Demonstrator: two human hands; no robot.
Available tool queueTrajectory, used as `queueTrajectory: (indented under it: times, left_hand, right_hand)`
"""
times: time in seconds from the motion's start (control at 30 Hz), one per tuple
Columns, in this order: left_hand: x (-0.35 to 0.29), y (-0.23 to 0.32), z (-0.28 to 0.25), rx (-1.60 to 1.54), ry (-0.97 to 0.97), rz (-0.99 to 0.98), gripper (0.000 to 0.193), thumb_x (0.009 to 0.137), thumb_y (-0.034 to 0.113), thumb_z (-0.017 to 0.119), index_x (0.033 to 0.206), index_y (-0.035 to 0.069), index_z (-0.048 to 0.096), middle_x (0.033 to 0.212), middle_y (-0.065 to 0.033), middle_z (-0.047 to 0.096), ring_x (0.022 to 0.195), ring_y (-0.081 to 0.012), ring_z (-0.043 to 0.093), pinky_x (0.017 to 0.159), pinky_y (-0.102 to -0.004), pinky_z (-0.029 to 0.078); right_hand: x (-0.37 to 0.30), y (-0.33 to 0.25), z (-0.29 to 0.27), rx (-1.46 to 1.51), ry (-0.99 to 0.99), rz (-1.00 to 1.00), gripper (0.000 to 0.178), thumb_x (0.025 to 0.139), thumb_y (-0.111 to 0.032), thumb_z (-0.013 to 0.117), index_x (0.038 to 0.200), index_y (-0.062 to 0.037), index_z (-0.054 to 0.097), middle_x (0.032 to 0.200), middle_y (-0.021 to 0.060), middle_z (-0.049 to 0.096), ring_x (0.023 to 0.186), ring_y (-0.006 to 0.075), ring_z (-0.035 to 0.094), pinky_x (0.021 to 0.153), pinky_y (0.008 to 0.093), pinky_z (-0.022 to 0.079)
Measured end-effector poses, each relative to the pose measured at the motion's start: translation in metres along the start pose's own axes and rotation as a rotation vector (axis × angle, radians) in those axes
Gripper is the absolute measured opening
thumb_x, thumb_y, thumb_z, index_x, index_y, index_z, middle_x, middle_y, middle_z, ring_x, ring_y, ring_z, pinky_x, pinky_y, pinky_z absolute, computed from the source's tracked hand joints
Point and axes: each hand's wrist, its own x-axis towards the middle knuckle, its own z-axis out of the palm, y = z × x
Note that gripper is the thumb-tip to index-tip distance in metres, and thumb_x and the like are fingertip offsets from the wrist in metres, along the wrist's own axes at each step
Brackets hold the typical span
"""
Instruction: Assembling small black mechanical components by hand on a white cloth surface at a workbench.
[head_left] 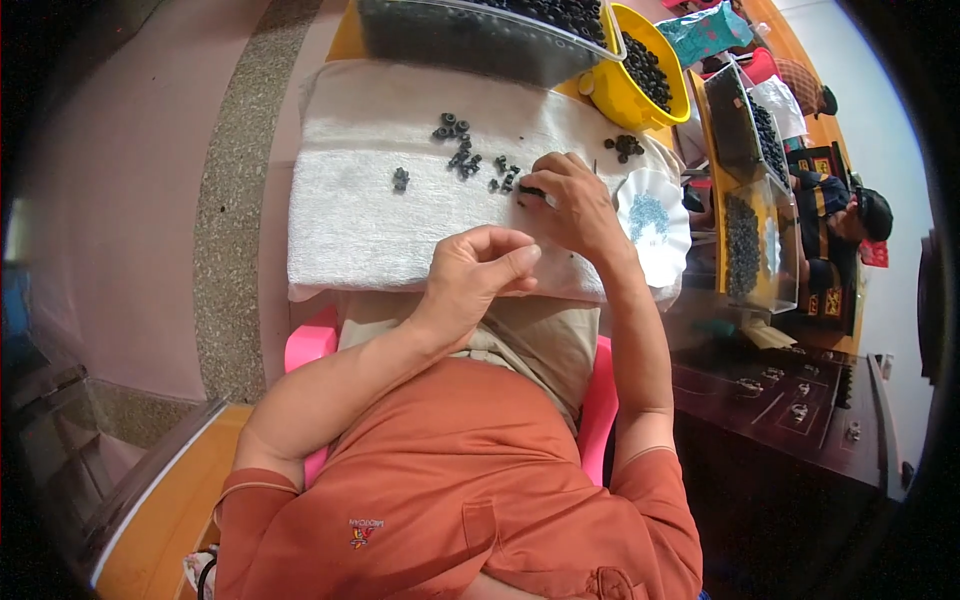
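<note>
Seeing the left hand pinched, maybe empty, can't tell; right hand curls at a black part, grip unclear. One sloppy bump could scatter those loose pieces.

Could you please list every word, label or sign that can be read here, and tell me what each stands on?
Orange shirt: small lettering beside an emblem, upside down in this view; I won't copy it out.
Red and gold panel at right: gold marks, too small to read.
Black pieces and white towel: no lettering that I can make out.
</note>
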Motion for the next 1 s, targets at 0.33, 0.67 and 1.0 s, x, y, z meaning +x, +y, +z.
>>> queueTrajectory:
  times: [0.33, 0.67, 1.0]
  left_hand:
    - [0.001, -0.002, 0.0, -0.003, 0.005, -0.007, 0.013, 0.089, 0.009, 0.071, 0.099, 0.002, 0.066, 0.084, -0.0024, 0.066, 0.072, -0.0098, 0.065, 0.069, -0.0251, 0.059]
    - [0.0, -0.001, -0.001, 0.018, 0.015, 0.0, 0.013, 0.089, 0.01, 0.072, 0.099, 0.003, 0.067, 0.084, -0.0021, 0.066, 0.071, -0.0099, 0.065, 0.068, -0.0248, 0.058]
    - [-0.001, 0.001, 0.0, 0.012, 0.018, 0.004, 0.012, 0.089, 0.01, 0.072, 0.098, 0.003, 0.067, 0.084, -0.0017, 0.066, 0.071, -0.0092, 0.065, 0.066, -0.0233, 0.058]
  right_hand:
    - [0.008, -0.007, 0.01, 0.01, 0.044, -0.047, 0.023, 0.075, -0.011, 0.074, 0.097, -0.0088, 0.072, 0.098, 0.0054, 0.065, 0.091, 0.025, 0.061, 0.079, 0.0354, 0.051]
    - [0.016, -0.008, 0.016, -0.118, 0.019, -0.152, 0.024, 0.075, -0.009, 0.069, 0.099, -0.0073, 0.072, 0.093, 0.0045, 0.066, 0.09, 0.0232, 0.059, 0.079, 0.0338, 0.051]
    - [0.005, -0.004, 0.014, -0.103, 0.028, -0.139, 0.023, 0.077, -0.008, 0.067, 0.1, -0.0052, 0.07, 0.093, 0.0069, 0.065, 0.089, 0.0243, 0.058, 0.08, 0.0341, 0.05]
